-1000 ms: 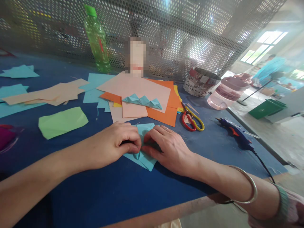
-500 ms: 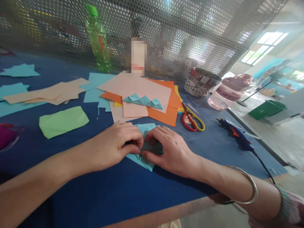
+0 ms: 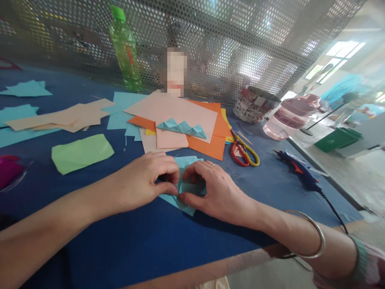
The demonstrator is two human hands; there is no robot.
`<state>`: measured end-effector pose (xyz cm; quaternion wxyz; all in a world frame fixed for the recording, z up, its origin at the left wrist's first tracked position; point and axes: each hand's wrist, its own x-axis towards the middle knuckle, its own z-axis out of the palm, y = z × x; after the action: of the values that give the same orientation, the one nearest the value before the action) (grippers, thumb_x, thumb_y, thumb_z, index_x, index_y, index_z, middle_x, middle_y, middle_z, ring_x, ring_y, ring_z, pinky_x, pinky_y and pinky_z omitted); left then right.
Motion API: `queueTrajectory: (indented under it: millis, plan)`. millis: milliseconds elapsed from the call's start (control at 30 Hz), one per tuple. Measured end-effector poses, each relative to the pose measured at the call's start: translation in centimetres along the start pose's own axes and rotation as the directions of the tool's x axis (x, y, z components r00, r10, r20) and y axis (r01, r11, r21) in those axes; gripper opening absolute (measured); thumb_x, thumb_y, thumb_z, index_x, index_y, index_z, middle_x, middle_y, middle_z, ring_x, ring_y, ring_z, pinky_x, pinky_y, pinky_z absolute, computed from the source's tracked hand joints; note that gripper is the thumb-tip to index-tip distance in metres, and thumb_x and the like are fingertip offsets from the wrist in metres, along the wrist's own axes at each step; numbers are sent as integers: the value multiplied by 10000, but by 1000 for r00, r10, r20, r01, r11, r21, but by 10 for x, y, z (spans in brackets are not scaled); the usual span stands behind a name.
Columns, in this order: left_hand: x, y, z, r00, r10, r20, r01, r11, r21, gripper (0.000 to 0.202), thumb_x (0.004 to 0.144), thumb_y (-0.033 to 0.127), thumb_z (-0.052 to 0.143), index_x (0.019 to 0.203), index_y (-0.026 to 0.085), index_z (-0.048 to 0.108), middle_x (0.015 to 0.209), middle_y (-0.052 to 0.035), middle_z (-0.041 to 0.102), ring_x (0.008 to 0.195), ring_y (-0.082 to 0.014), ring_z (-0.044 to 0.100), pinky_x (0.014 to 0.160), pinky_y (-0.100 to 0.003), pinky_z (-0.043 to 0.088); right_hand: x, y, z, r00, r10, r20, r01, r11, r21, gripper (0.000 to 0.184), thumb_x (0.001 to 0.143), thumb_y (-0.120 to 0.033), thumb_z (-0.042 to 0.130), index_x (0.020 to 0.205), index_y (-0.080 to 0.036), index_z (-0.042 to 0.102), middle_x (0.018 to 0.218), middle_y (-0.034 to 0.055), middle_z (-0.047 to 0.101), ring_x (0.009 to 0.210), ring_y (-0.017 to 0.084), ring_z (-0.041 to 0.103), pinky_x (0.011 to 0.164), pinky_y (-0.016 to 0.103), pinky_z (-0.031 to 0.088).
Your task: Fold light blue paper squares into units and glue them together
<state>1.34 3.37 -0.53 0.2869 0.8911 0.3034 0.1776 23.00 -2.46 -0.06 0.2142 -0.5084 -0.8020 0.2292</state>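
Note:
A light-blue sheet of paper (image 3: 189, 188) with creases lies on the blue tabletop between my hands. My left hand (image 3: 156, 174) has its thumb and fingers closed on the paper's left part. From the other side my right hand (image 3: 213, 186), with a ring on one finger, pinches the paper, thumb low and fingers curled above. The fingertips of both hands are close together over the sheet's middle, and my palms hide its side edges. Just beyond, a folded light-blue paper strip with several peaks (image 3: 182, 127) rests on a pale pink sheet (image 3: 174, 106).
Red-and-yellow scissors (image 3: 244, 151) and a glue gun (image 3: 297, 168) with a cord lie to the right. Behind them stand a paper-covered pot (image 3: 255, 105) and a pink bottle (image 3: 290, 118). A green bottle (image 3: 124, 52) stands before the perforated metal screen (image 3: 210, 52). Green paper (image 3: 82, 154) lies left.
My left hand's fingertips have shifted slightly left, so a little more of the blue paper shows between my hands. The right hand is almost still.

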Motion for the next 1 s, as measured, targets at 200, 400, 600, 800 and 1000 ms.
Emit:
queueTrajectory:
  millis: [200,400,600,800,1000]
  plan:
    - [2,3,-1,1000,-12,6,12,1000,-26,188,852,202,726,682,228,649,707,52,644,743,-160,584,738,-304,392,1,1,1,1000,5,-11,-5,1000,5,303,798,-262,859,911,-209,584,908,-1,676,814,169,594,768,324,438]
    - [0,4,2,1000,-7,-21,7,1000,-14,189,871,216,714,695,228,645,719,49,649,750,-165,582,760,-319,390,0,3,1,1000,14,-9,-14,1000,1,333,794,-298,894,928,-215,601,924,-2,695,829,173,615,775,325,444]
    - [-1,-1,7,998,8,-55,-10,999,-42,165,860,227,724,712,229,652,726,47,648,759,-168,574,767,-325,379,0,2,2,1000,-1,-13,0,1000,-13,354,793,-303,897,934,-217,584,927,-7,690,817,167,605,775,320,433]
    - [-2,-1,7,996,-73,-52,71,997,-31,113,820,262,772,782,223,673,858,3,652,886,-216,589,793,-347,409,-1,2,3,998,-12,-69,12,1000,-3,409,766,-272,921,987,-231,580,945,-12,675,832,166,605,753,293,445]
    - [0,5,4,993,-111,-33,110,994,-23,108,789,166,754,824,220,668,930,-5,639,956,-226,593,835,-360,421,-7,5,4,968,-231,-97,220,969,-112,252,809,-151,888,923,-233,679,933,-12,667,856,162,615,809,302,445]
